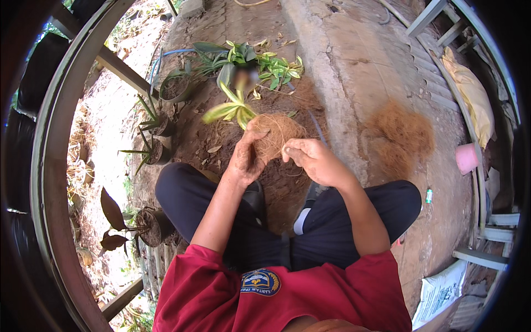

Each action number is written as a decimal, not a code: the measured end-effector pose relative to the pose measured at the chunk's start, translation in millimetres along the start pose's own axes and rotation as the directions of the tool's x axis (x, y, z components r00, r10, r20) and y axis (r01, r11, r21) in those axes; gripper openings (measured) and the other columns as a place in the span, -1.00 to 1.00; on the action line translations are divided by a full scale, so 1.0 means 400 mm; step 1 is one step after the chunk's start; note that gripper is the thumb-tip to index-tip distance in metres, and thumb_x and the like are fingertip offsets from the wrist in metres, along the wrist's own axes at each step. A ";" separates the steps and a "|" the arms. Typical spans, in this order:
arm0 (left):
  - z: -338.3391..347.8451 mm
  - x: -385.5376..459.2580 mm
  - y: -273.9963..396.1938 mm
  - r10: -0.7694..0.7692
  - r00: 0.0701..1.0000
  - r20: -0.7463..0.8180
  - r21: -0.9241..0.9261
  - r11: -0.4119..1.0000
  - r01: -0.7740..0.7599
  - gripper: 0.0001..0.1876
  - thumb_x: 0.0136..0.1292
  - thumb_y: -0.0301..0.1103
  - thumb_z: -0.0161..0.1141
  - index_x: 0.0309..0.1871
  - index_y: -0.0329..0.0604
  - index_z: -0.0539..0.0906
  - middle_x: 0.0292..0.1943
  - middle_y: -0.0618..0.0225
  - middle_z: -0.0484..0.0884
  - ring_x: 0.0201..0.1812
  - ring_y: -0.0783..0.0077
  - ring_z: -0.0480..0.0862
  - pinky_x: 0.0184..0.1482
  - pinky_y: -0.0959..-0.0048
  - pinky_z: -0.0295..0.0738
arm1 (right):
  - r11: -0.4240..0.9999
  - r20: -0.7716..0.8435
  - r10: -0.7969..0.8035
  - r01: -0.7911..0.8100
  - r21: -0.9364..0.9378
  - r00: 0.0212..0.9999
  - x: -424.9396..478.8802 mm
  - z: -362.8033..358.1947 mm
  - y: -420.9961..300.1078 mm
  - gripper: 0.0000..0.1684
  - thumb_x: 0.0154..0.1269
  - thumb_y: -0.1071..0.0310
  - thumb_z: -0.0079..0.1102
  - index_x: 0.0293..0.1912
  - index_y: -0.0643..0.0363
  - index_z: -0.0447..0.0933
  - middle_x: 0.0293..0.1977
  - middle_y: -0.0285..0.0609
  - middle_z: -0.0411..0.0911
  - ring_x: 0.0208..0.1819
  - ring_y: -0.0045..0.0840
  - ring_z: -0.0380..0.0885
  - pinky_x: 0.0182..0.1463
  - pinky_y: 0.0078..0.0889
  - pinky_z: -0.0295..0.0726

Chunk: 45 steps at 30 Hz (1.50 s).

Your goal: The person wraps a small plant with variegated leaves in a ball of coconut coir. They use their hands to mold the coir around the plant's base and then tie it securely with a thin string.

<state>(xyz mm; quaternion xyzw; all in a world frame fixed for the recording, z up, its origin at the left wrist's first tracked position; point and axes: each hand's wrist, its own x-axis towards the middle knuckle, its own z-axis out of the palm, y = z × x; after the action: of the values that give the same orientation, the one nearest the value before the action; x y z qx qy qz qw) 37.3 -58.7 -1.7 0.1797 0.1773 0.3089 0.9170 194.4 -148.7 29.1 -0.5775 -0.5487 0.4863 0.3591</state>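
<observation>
My left hand grips a ball of brown coconut fibre from its left side. A small plant with yellow-edged green leaves sticks out at the ball's upper left; its roots are hidden. At the ball's lower right is my right hand, its thumb and fingers pinched together, seemingly on a loose strand of the fibre. Farther right on the concrete lies a loose heap of the same fibre. Bare soil shows between my shoes, below the ball.
Potted plants stand along the left, one black pot beside my knee. More variegated plants lie ahead. On the right are a pink pot, a green battery-like cylinder, a yellowish sack and a white printed bag.
</observation>
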 end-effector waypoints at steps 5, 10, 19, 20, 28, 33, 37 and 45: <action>-0.017 0.008 -0.023 0.138 0.981 -0.139 0.200 0.974 -0.109 -0.50 0.25 -0.41 0.18 0.18 -0.01 0.21 0.06 0.23 0.42 0.08 0.26 0.53 0.05 0.25 0.57 | 0.992 0.120 0.051 -0.064 0.112 0.992 -0.010 0.006 -0.024 -0.75 0.43 0.28 -0.07 -0.31 0.22 0.46 -0.50 -0.44 0.29 -0.46 -0.77 0.20 -0.37 -0.66 0.25; 0.001 0.009 -0.038 0.218 0.940 -0.263 0.311 0.941 -0.131 -0.45 0.29 -0.29 0.19 0.26 0.00 0.17 0.14 0.23 0.38 0.13 0.30 0.49 0.06 0.27 0.54 | 0.993 0.047 -0.074 0.078 -0.087 0.996 -0.002 0.055 0.003 -0.72 0.41 0.32 -0.12 -0.32 0.29 0.48 -0.55 -0.05 0.46 -0.52 -0.41 0.42 -0.30 -0.34 0.43; -0.012 -0.005 -0.020 0.027 1.000 -0.009 0.330 0.944 -0.022 -0.40 0.31 -0.20 0.17 0.32 -0.08 0.17 0.11 0.19 0.42 0.03 0.27 0.55 -0.33 0.38 0.60 | 0.980 0.036 0.183 -0.185 0.067 0.983 0.014 0.044 0.038 -0.73 0.44 0.28 -0.05 -0.32 0.26 0.48 -0.63 -0.41 0.23 -0.58 -0.74 0.14 -0.47 -0.60 0.20; -0.004 -0.008 -0.024 0.068 0.997 -0.047 0.261 0.964 -0.053 -0.53 0.27 -0.45 0.19 0.22 -0.17 0.29 -0.02 0.21 0.54 -0.07 0.34 0.63 -0.20 0.41 0.63 | 0.975 0.079 0.164 -0.174 0.138 0.983 0.013 0.041 0.041 -0.73 0.43 0.28 -0.04 -0.32 0.25 0.49 -0.61 -0.44 0.23 -0.57 -0.76 0.13 -0.47 -0.63 0.17; -0.018 0.012 -0.062 0.308 0.942 -0.136 0.470 0.857 -0.212 -0.53 0.26 -0.34 0.23 0.17 -0.19 0.32 -0.03 0.26 0.54 -0.03 0.41 0.57 0.00 0.38 0.53 | 0.944 0.215 0.058 -0.124 0.306 0.975 0.023 0.065 0.080 -0.73 0.43 0.26 -0.01 -0.32 0.24 0.50 -0.57 -0.48 0.24 -0.54 -0.80 0.13 -0.47 -0.69 0.11; -0.044 -0.003 -0.036 0.045 0.998 -0.048 0.244 0.969 -0.032 -0.43 0.31 -0.02 0.12 0.24 -0.17 0.28 0.08 0.20 0.50 0.08 0.29 0.55 0.10 0.24 0.53 | 0.909 0.357 0.156 -0.275 0.312 0.921 0.044 0.026 0.100 -0.74 0.42 0.28 -0.02 -0.29 0.30 0.46 -0.65 -0.55 0.11 -0.62 -0.81 0.08 -0.56 -0.68 0.04; -0.051 -0.005 -0.027 -0.005 0.991 0.132 0.094 0.996 -0.007 -0.27 0.24 0.04 0.18 0.35 -0.15 0.17 0.22 0.13 0.40 0.21 0.19 0.46 0.20 0.08 0.45 | 0.559 0.521 0.105 -0.483 0.673 0.847 0.047 -0.059 0.131 -0.84 0.37 0.40 -0.04 -0.18 0.32 0.41 -0.64 -0.52 0.10 -0.65 -0.78 0.04 -0.61 -0.69 0.00; -0.016 -0.021 0.005 -0.048 0.959 0.280 0.388 0.919 -0.067 -0.01 -0.34 -0.64 0.49 0.28 -0.08 0.21 0.14 0.28 0.43 0.17 0.31 0.47 0.18 0.26 0.45 | 0.575 0.319 -0.025 -0.247 0.780 0.948 0.023 -0.120 0.094 -0.73 0.35 0.27 0.06 -0.13 0.30 0.40 -0.64 -0.52 0.07 -0.64 -0.80 0.03 -0.58 -0.67 0.04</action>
<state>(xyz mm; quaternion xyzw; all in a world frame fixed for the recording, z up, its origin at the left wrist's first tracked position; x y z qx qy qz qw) 27.2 -60.9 -4.6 0.4036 0.1016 0.2424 0.8763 250.1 -139.1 4.8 -0.3036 -0.2751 0.7847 0.4652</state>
